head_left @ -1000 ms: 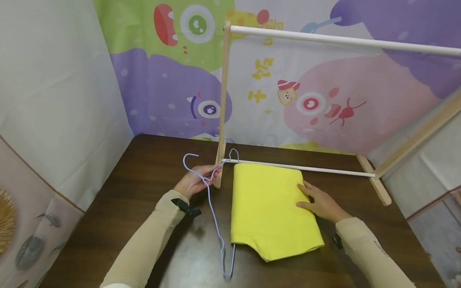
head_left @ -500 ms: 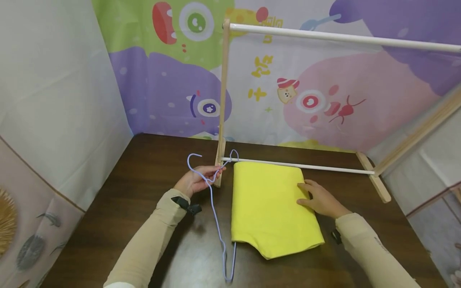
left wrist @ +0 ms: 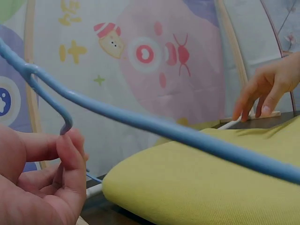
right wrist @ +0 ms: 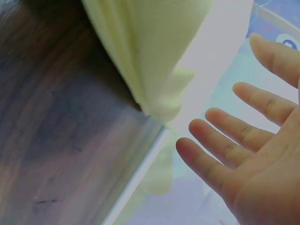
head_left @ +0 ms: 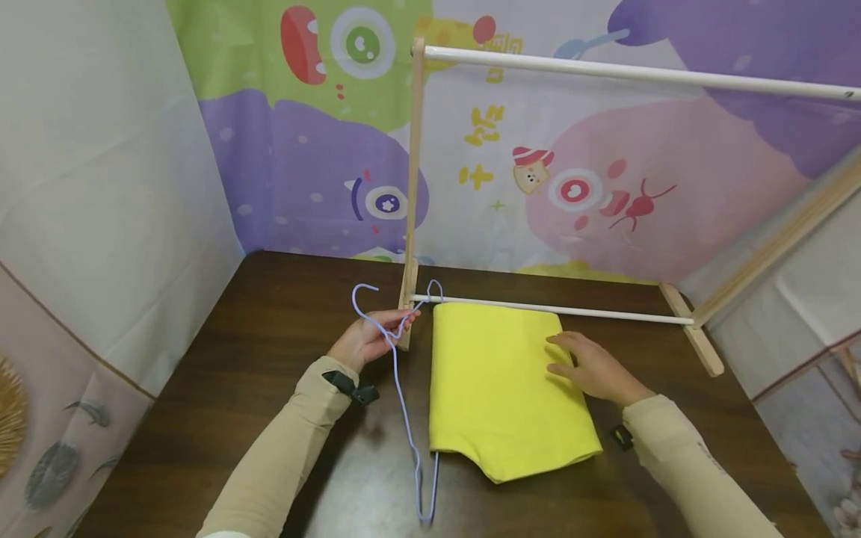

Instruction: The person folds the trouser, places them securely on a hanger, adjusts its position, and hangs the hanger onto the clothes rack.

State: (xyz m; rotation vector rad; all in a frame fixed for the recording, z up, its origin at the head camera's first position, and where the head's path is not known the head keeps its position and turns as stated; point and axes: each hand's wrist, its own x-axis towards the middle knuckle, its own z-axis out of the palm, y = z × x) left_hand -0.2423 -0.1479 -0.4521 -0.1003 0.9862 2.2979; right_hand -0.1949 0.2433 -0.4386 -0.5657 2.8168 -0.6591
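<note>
A blue-purple wire clothes hanger (head_left: 404, 407) lies partly under or inside a folded yellow garment (head_left: 501, 388); that part of it is hidden. Its hook and one long side show to the left of the cloth. My left hand (head_left: 366, 338) pinches the bent wire below the hook between thumb and fingertips, and the left wrist view shows the hanger (left wrist: 126, 117) held above the yellow garment (left wrist: 197, 183). Over the garment's right edge is my right hand (head_left: 599, 368), its fingers spread and relaxed. In the right wrist view the right hand (right wrist: 253, 154) stands apart from the cloth.
A rack with wooden posts and a white top rail (head_left: 605, 69) stands behind the garment. Its white lower bar (head_left: 625, 315) runs just beyond the cloth, above the dark wooden table (head_left: 269, 418). A patterned curtain (head_left: 316, 164) hangs at the back.
My right hand has loosened from the garment's right edge, its fingers lifting off the cloth. The left hand keeps its pinch on the hanger, which has shifted slightly to the right.
</note>
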